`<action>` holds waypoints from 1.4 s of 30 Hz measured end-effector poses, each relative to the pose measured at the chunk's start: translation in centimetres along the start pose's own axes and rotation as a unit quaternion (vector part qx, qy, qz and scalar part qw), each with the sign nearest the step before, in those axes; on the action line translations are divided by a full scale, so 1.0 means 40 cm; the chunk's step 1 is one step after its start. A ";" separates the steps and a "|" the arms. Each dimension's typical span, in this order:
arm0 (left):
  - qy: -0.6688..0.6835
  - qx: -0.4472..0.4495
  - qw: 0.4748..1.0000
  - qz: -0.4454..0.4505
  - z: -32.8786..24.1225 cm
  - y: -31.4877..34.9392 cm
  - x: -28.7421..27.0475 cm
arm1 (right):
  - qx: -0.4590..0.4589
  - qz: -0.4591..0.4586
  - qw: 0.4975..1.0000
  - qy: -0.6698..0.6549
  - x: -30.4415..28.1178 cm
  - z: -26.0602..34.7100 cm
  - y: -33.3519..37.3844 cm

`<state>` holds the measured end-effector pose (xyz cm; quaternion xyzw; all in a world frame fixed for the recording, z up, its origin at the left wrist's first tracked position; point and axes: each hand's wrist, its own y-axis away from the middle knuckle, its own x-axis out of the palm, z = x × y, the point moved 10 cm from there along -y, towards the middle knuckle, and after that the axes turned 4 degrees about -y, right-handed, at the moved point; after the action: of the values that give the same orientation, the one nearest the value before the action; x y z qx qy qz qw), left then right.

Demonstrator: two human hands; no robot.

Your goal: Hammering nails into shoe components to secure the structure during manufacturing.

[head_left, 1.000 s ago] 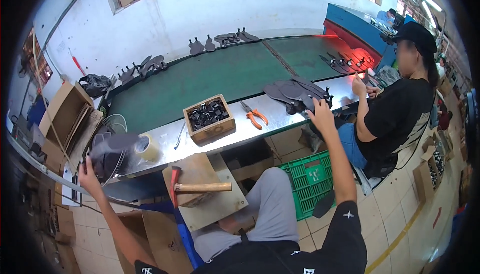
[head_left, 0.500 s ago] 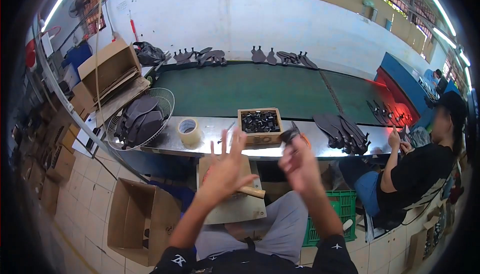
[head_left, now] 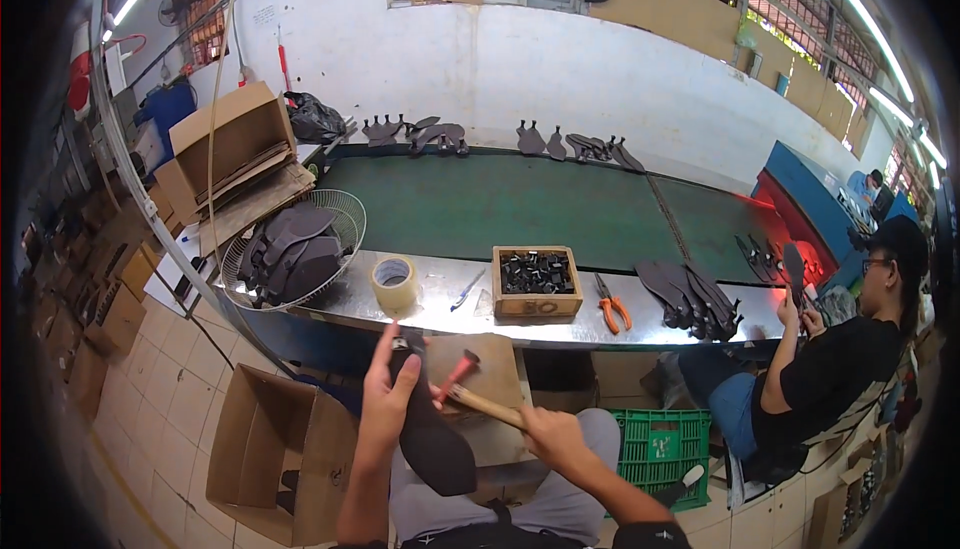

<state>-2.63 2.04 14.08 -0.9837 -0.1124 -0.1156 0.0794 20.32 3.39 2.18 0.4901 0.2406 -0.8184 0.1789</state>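
In the head view, your left hand (head_left: pixel 384 399) grasps a dark, sole-shaped piece (head_left: pixel 440 454) by its narrow upper end. Your thumb crosses the near face of the piece, while your fingers wrap its left edge; the broad, rounded end hangs free below them, tilted down over your lap. The piece looks thin, flat and matte. Your right hand has its fingers clenched around the lower end of the hammer's (head_left: pixel 487 406) smooth wooden handle. The red head of that tool lies just beside the piece, over a tan block (head_left: pixel 490 361); you cannot tell whether it touches the block. Beyond, the shiny metal bench (head_left: pixel 440 314) carries a rough wooden box (head_left: pixel 538 306) of small, glossy black parts, orange-handled pliers (head_left: pixel 613 311), a round roll of clear tape (head_left: pixel 396 294) and more dark, flat pieces (head_left: pixel 685 294). A wire basket (head_left: pixel 358 219) at left holds similar pieces.
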 end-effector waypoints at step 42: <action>-0.170 0.320 0.929 0.072 -0.167 -0.018 0.402 | 0.145 -0.258 0.758 -0.581 -0.358 -0.122 0.135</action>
<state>11.06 4.79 24.52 -0.9166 -0.0843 0.1016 0.3774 33.18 2.55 11.75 -0.1402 0.0862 -0.9863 -0.0072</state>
